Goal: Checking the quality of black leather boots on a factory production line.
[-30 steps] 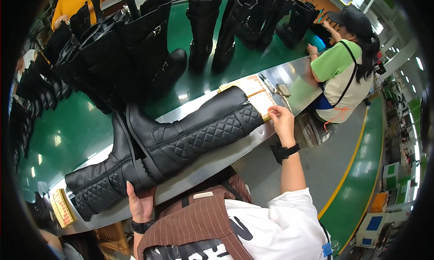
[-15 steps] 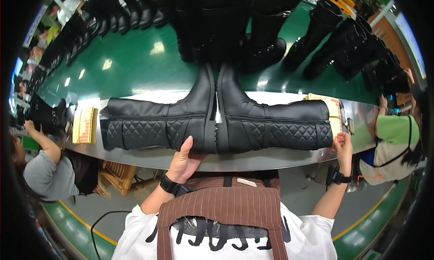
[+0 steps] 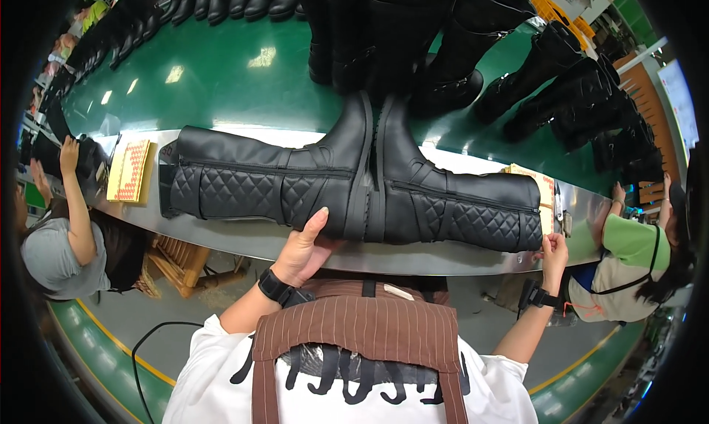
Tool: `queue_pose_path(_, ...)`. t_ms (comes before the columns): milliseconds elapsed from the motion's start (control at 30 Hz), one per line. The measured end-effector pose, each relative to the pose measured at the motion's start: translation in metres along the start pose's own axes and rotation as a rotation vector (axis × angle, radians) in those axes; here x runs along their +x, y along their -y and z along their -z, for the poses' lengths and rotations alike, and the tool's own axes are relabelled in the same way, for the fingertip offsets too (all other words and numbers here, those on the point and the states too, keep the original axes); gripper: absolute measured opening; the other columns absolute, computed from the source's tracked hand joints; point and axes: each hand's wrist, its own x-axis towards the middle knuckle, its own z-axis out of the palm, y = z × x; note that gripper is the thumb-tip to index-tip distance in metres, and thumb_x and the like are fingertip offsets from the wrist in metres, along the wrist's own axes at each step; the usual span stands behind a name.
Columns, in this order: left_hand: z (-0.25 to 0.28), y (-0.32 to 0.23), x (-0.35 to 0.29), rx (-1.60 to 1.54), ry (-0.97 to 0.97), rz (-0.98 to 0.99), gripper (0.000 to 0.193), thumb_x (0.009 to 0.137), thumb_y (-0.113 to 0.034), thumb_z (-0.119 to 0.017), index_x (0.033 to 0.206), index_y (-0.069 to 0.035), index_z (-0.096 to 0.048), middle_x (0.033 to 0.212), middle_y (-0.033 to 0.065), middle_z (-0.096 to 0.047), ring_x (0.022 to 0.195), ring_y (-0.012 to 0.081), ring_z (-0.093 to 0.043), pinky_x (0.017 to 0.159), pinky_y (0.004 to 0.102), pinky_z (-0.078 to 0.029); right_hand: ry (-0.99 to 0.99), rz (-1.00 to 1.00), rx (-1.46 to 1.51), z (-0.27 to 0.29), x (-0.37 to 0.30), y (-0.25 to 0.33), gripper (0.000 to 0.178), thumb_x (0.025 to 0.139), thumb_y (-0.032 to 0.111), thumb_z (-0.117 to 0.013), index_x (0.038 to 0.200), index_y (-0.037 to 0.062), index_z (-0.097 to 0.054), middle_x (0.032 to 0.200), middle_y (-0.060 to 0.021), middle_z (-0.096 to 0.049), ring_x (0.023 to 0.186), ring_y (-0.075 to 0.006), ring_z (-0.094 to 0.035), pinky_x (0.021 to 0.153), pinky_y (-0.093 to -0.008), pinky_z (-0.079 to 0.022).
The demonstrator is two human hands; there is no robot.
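Two tall black boots lie on their sides, soles facing each other, along the steel edge of the bench. Each has a quilted panel and a long zip. My left hand [image 3: 304,253] holds the left boot [image 3: 258,166] near its heel, thumb against the side and fingers partly hidden underneath. At the far end of the right boot [image 3: 458,202], my right hand [image 3: 554,256] pinches the rim of the shaft between thumb and fingers. A dark insert sticks out of the left boot's shaft opening.
A green bench [image 3: 214,77] carries rows of standing black boots [image 3: 450,55] at the back and right. Yellow patterned card stacks [image 3: 129,171] flank the pair. Co-workers sit at left [image 3: 63,250] and right [image 3: 628,250]. A wooden stool [image 3: 181,262] stands below the bench at left.
The view has shifted and tilted slightly, so the pair slants down to the right. Both hands keep their places on the boots. The left co-worker's arm is raised higher.
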Motion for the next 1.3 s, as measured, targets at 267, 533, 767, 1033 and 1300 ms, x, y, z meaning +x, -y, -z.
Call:
queue_pose_path(267, -0.006, -0.001, -0.001, 0.080, 0.029, -0.049, 0.052, 0.089, -0.036, -0.066, 0.131, -0.010, -0.049, 0.128, 0.0060, -0.055, 0.119, 0.0204, -0.050, 0.103, 0.0425, -0.038, 0.254, 0.528, 0.123, -0.081, -0.060, 0.211, 0.009, 0.087, 0.008, -0.065, 0.090, 0.0007, -0.060, 0.089, -0.0065, -0.062, 0.077, -0.0121, -0.060, 0.065, -0.0234, -0.047)
queue_pose_path(533, -0.009, -0.005, -0.003, 0.035, 0.022, -0.033, 0.052, 0.090, -0.029, -0.065, 0.133, -0.009, -0.045, 0.130, 0.0058, -0.052, 0.119, 0.0211, -0.051, 0.103, 0.0433, -0.040, 0.709, 0.786, -0.094, -0.200, -0.084, 0.284, 0.014, 0.080, 0.008, -0.069, 0.084, -0.0015, -0.059, 0.096, -0.0099, -0.055, 0.082, -0.0235, -0.061, 0.070, -0.0314, -0.049)
queue_pose_path(767, -0.010, -0.006, -0.005, -0.013, 0.016, -0.006, 0.050, 0.090, -0.024, -0.065, 0.134, -0.006, -0.046, 0.131, 0.0062, -0.053, 0.121, 0.0209, -0.050, 0.105, 0.0439, -0.038, 0.667, 0.774, -0.251, -0.212, -0.081, 0.278, 0.013, 0.079, 0.008, -0.069, 0.082, 0.0003, -0.059, 0.097, -0.0100, -0.054, 0.081, -0.0260, -0.060, 0.073, -0.0344, -0.049)
queue_pose_path(1033, 0.002, 0.002, 0.000, 0.015, 0.035, -0.017, 0.050, 0.090, -0.029, -0.065, 0.132, -0.006, -0.048, 0.129, 0.0072, -0.055, 0.119, 0.0223, -0.051, 0.105, 0.0454, -0.037, 0.302, 0.843, 0.009, -0.171, -0.068, 0.270, 0.036, 0.071, 0.004, -0.076, 0.102, 0.0070, -0.058, 0.103, -0.0059, -0.057, 0.078, -0.0165, -0.062, 0.068, -0.0318, -0.049)
queue_pose_path(1300, 0.009, 0.005, 0.004, 0.074, 0.064, -0.058, 0.063, 0.088, -0.044, -0.063, 0.136, -0.007, -0.044, 0.136, 0.0084, -0.050, 0.125, 0.0261, -0.046, 0.107, 0.0485, -0.033, -0.402, 0.232, -0.246, 0.021, -0.013, 0.111, 0.018, 0.085, 0.017, -0.068, 0.085, -0.0006, -0.066, 0.072, -0.0050, -0.067, 0.064, -0.0104, -0.062, 0.060, -0.0255, -0.048)
